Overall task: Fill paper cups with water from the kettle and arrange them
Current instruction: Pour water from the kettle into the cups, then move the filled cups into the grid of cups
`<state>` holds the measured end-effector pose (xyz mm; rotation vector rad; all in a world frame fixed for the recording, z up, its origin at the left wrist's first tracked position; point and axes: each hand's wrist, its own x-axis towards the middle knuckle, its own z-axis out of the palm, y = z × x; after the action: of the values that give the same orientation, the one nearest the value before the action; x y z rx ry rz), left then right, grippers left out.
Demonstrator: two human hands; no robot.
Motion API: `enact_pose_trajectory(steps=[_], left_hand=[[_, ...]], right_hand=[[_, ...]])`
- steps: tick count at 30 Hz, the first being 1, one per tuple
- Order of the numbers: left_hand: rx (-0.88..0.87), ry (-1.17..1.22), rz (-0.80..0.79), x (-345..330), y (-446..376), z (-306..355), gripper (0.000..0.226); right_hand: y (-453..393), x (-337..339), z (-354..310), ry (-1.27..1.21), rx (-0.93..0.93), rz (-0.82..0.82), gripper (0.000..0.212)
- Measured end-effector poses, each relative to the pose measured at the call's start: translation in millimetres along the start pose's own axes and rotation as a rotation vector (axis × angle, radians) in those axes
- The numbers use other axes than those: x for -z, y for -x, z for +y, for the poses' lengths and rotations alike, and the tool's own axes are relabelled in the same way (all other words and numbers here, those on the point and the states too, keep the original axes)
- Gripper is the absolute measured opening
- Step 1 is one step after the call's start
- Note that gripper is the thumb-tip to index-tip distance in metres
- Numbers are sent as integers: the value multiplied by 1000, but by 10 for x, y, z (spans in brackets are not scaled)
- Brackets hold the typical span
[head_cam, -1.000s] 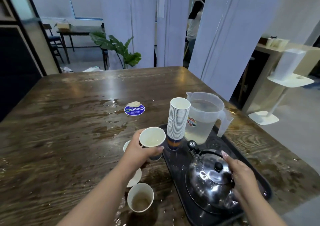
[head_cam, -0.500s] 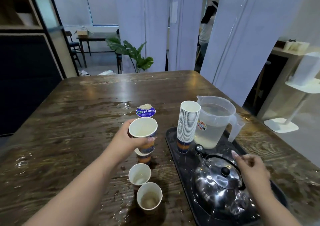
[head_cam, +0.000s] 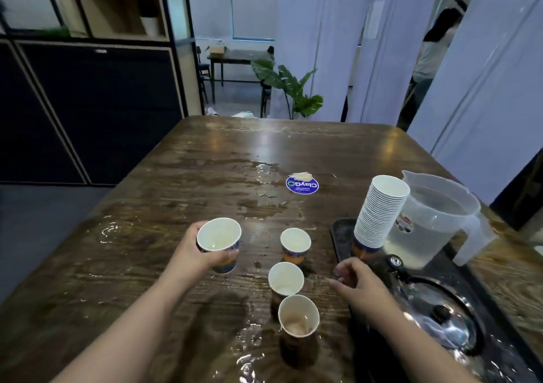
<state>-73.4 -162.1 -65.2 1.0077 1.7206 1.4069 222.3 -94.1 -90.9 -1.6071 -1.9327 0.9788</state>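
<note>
Left grip [head_cam: 194, 253] holds cup [head_cam: 219, 243] | right grip [head_cam: 360, 284] loosely curled, empty | bare table [head_cam: 147, 235] left of cup

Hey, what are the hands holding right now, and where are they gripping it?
The left hand holds a paper cup around its side wall, below the rim. The right hand holds nothing; its fingers hang loosely curled above the table.

Landmark: tray [head_cam: 340, 235], set on the table [head_cam: 176, 194]. On it: cup stack [head_cam: 379, 215] at the far left corner, jug [head_cam: 435, 221] right of the stack, kettle [head_cam: 440, 312] nearest. Left of it: three cups [head_cam: 286, 278] ranged in a near-to-far row.
</note>
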Motion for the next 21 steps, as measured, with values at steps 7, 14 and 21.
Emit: enact_pose_trajectory(steps=[7, 14, 21], left_hand=[[70, -33, 171, 210, 249, -441, 64], [128, -31, 269, 413, 441, -583, 65], [137, -21, 350, 812, 587, -615, 65]], right_hand=[[-229, -519, -364, 218, 13, -207, 80], [-534, -844, -506, 664, -2, -424, 102], [-671, -947, -633, 809, 60, -442, 79]])
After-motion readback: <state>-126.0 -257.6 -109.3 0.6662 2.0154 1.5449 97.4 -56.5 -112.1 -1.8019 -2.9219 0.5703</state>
